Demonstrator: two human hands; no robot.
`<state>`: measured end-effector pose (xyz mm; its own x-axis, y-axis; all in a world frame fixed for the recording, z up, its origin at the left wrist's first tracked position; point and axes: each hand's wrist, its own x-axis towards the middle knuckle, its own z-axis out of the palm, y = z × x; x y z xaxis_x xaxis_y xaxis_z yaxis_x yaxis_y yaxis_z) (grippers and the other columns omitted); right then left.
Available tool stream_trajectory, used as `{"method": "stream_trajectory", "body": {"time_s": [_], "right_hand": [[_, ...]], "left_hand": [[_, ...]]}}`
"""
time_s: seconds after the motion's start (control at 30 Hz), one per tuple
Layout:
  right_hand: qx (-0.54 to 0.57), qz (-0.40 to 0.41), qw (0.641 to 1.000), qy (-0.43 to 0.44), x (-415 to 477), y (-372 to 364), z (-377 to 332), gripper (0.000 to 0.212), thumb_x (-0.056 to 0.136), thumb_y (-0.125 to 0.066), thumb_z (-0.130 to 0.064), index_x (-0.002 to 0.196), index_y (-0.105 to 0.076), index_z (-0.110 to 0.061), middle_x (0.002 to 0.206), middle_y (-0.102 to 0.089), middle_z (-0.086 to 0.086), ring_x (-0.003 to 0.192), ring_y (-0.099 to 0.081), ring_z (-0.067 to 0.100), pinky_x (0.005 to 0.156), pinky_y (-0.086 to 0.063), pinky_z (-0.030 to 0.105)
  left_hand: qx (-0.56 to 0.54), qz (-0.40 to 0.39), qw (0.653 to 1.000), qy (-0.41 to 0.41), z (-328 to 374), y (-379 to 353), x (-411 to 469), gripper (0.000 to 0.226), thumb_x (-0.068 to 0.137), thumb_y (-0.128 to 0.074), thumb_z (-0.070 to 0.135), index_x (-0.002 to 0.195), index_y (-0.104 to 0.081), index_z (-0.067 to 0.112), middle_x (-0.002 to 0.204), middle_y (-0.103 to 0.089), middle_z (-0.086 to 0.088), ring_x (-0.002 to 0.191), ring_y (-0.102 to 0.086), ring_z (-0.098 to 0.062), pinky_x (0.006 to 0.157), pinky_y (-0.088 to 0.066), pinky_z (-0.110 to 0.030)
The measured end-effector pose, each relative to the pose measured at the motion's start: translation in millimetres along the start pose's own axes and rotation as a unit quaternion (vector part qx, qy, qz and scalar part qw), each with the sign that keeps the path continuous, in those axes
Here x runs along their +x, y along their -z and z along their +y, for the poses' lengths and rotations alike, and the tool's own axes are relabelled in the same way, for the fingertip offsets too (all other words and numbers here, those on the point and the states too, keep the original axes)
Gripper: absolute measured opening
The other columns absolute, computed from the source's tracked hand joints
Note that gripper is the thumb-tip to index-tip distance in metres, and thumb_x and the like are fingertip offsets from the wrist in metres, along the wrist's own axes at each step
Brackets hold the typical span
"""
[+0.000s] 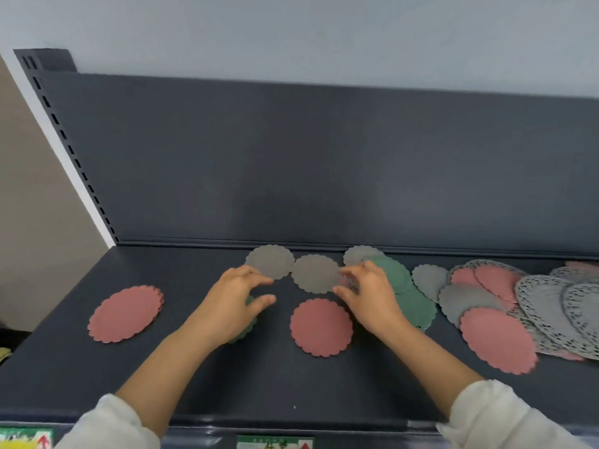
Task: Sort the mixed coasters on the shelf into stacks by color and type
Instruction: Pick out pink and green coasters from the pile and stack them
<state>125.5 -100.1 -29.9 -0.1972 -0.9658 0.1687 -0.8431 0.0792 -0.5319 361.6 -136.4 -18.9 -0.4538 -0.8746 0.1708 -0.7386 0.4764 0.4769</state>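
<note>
Left hand [236, 299] spread loose over green coaster [248, 328], right hand [369, 293] fingers apart touching gray coaster [314, 273] edge. Dark shelf [291, 377], pale wall [324, 34] behind.

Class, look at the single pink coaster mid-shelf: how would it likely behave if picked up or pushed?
The pink coaster looks thin and lies flat, so it is probably light and awkward to lift by its edge. On the smooth shelf it would likely slide, not roll.
</note>
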Motion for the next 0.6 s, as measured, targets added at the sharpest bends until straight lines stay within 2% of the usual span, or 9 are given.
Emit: {"method": "stream_trajectory", "body": {"time_s": [0.17, 0.4, 0.5, 0.6], "right_hand": [[-0.029, 0.025, 0.997, -0.063, -5, 42, 52, 0.043, 0.084, -0.066, -0.029, 0.122, -0.059, -0.011, 0.123, -0.056, 0.009, 0.119, -0.048, 0.025, 0.099, -0.038, 0.033], [-0.07, -0.063, 0.995, -0.03, 0, 53, 65, 0.074, 0.08, -0.067, -0.043, 0.14, -0.038, -0.011, 0.147, -0.039, 0.006, 0.136, -0.035, 0.022, 0.111, -0.031, 0.035], [-0.075, -0.091, 0.992, -0.036, 5, 48, 65, 0.072, 0.082, -0.065, -0.045, 0.139, -0.038, -0.011, 0.143, -0.043, 0.009, 0.131, -0.041, 0.025, 0.107, -0.036, 0.039], [-0.115, -0.076, 0.99, -0.027, 6, 45, 66, 0.056, 0.086, -0.059, -0.047, 0.128, -0.049, -0.011, 0.128, -0.056, 0.01, 0.116, -0.052, 0.027, 0.095, -0.045, 0.039]], "left_hand": [[0.019, -0.077, 0.996, -0.034, 46, -32, 21, 0.047, 0.088, -0.055, 0.044, 0.13, -0.051, 0.023, 0.131, -0.049, 0.006, 0.126, -0.039, -0.015, 0.11, -0.029, -0.031], [0.069, -0.161, 0.985, 0.01, 69, -53, 31, 0.067, 0.081, -0.061, 0.052, 0.138, -0.04, 0.022, 0.137, -0.043, 0.005, 0.13, -0.033, -0.018, 0.108, -0.031, -0.035], [0.082, -0.174, 0.981, 0.035, 71, -52, 29, 0.075, 0.078, -0.066, 0.05, 0.14, -0.036, 0.022, 0.14, -0.039, 0.004, 0.13, -0.032, -0.019, 0.108, -0.032, -0.036], [0.082, -0.183, 0.978, 0.051, 74, -51, 29, 0.076, 0.076, -0.07, 0.046, 0.14, -0.037, 0.021, 0.135, -0.042, 0.0, 0.126, -0.034, -0.021, 0.106, -0.033, -0.036]]}}
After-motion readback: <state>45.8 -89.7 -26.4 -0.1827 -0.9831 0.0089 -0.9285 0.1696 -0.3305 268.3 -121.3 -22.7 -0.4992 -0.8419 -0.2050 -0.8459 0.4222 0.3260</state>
